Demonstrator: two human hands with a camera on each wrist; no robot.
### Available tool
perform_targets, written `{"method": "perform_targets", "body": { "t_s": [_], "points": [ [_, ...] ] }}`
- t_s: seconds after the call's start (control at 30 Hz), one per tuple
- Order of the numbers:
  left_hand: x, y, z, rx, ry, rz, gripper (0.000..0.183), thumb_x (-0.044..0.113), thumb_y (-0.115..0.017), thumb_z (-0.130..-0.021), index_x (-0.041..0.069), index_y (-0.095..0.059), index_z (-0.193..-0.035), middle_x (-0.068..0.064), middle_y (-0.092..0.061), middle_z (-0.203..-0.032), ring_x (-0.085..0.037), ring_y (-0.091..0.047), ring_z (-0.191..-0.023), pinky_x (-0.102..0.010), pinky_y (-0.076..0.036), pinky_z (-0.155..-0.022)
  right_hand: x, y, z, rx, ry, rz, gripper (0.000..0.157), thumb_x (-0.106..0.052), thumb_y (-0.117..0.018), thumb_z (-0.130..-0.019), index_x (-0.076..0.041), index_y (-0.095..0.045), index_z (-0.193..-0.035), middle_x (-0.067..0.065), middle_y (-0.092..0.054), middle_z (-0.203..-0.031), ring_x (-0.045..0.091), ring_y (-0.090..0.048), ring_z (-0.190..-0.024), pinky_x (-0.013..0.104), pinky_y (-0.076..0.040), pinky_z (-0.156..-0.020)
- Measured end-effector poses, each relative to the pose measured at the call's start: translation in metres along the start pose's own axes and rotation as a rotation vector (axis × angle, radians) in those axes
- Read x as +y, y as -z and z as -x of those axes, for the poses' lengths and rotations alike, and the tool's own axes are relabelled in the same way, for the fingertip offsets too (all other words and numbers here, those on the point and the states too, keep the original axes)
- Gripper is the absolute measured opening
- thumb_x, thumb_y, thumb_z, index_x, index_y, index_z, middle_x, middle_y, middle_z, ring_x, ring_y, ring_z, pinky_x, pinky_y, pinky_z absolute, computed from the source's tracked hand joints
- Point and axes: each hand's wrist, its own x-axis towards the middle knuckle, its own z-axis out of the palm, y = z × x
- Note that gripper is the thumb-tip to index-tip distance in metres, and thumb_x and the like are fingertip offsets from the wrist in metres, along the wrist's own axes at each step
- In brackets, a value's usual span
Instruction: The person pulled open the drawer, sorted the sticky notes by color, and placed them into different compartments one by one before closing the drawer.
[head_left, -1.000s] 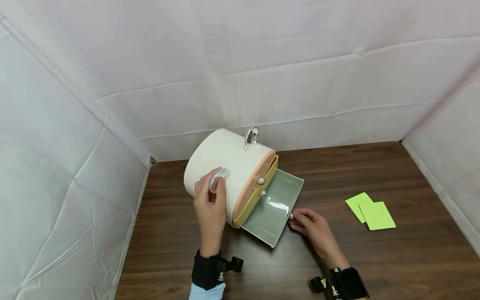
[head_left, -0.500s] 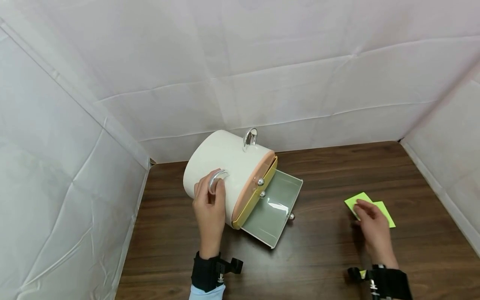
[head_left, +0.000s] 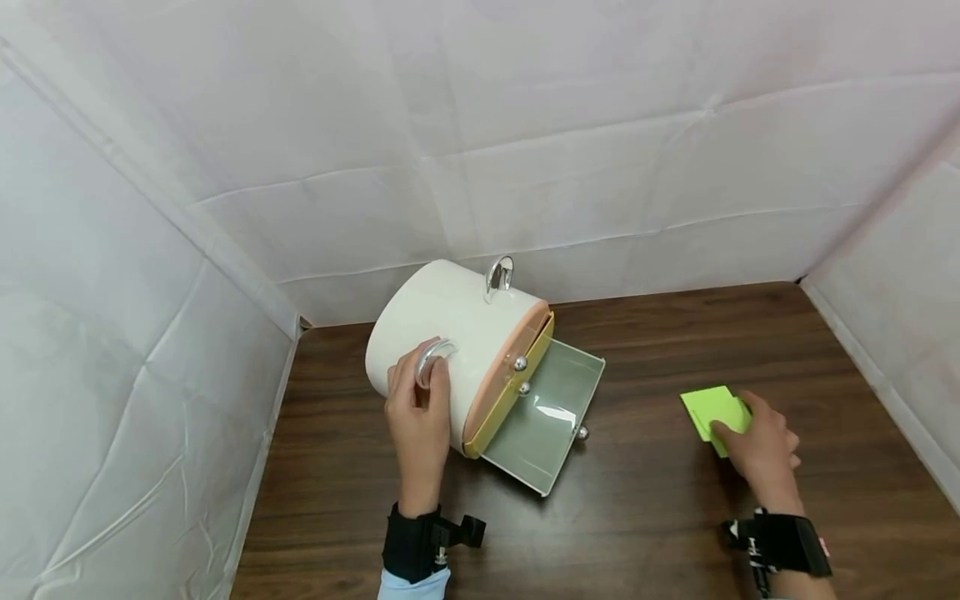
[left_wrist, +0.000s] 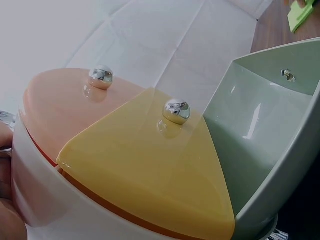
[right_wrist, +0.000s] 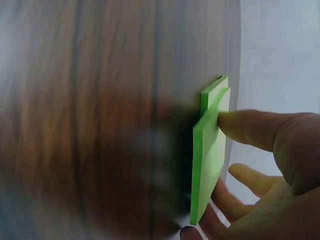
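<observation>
While the white drum-shaped box (head_left: 450,308) lies on its side by the back edge of the table (head_left: 637,517), toward the back left corner, we note the left hand (head_left: 418,417) with its fingers curled round a silver ring (head_left: 426,362) on the drum. We judge this grip worth holding firm but light, enough that the drum cannot roll. Rightward, the peach drawer (left_wrist: 65,100) sits beside the yellow drawer (left_wrist: 145,165); the green drawer (head_left: 532,450) is pulled out, slanting toward the front edge. Nearer the right edge, two lime note pads (head_left: 708,408) overlap, their edges not flush. The right hand (head_left: 761,442) grips them, thumb on the upper face, fingertips at the far side; whether they are clear of the wood we cannot tell. We would square the pair first, pinch both together so the lower one cannot slide out, and lift level, with the wrist well clear of the drawer's lip.
</observation>
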Motion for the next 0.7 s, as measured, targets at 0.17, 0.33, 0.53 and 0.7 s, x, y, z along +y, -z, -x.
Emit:
{"method": "perform_targets", "body": {
  "t_s": [0.17, 0.33, 0.53, 0.7],
  "points": [
    [0.001, 0.000, -0.001, -0.001, 0.014, 0.009, 0.025, -0.002, -0.060, -0.092, 0.003, -0.067, -0.116, -0.011, -0.062, -0.103, -0.022, -0.051, -0.092, -0.027, -0.046, -0.076, -0.020, -0.014, 0.001, -0.058, 0.060, 0.003, 0.084, -0.041, -0.061, -0.094, -0.003, -0.016, -0.155, 0.038, -0.018, -0.145, 0.061, -0.018, -0.118, 0.067, -0.017, -0.087],
    [0.000, 0.001, 0.000, -0.016, 0.015, 0.008, 0.026, -0.001, -0.060, -0.093, 0.004, -0.067, -0.118, -0.009, -0.062, -0.103, -0.020, -0.050, -0.092, -0.027, -0.045, -0.077, -0.028, -0.021, 0.003, -0.107, 0.063, 0.007, 0.088, -0.046, -0.061, -0.093, 0.000, -0.018, -0.154, 0.040, -0.017, -0.144, 0.060, -0.019, -0.119, 0.067, -0.019, -0.088],
    [0.000, 0.000, 0.000, -0.015, 0.011, 0.007, 0.026, 0.000, -0.060, -0.093, 0.005, -0.066, -0.118, -0.009, -0.062, -0.103, -0.020, -0.051, -0.092, -0.027, -0.045, -0.077, -0.029, -0.026, 0.010, -0.072, 0.077, -0.060, 0.080, -0.039, -0.060, -0.095, 0.000, -0.022, -0.153, 0.040, -0.018, -0.142, 0.058, -0.018, -0.122, 0.065, -0.025, -0.091],
    [0.000, 0.001, 0.000, -0.017, 0.007, 0.011, 0.026, 0.000, -0.060, -0.093, 0.005, -0.066, -0.118, -0.009, -0.062, -0.103, -0.020, -0.050, -0.092, -0.027, -0.045, -0.077, -0.028, -0.031, 0.019, 0.033, 0.103, -0.147, 0.061, -0.021, -0.058, -0.097, -0.004, -0.034, -0.151, 0.030, -0.031, -0.138, 0.047, -0.030, -0.120, 0.053, -0.039, -0.083]
  ]
}}
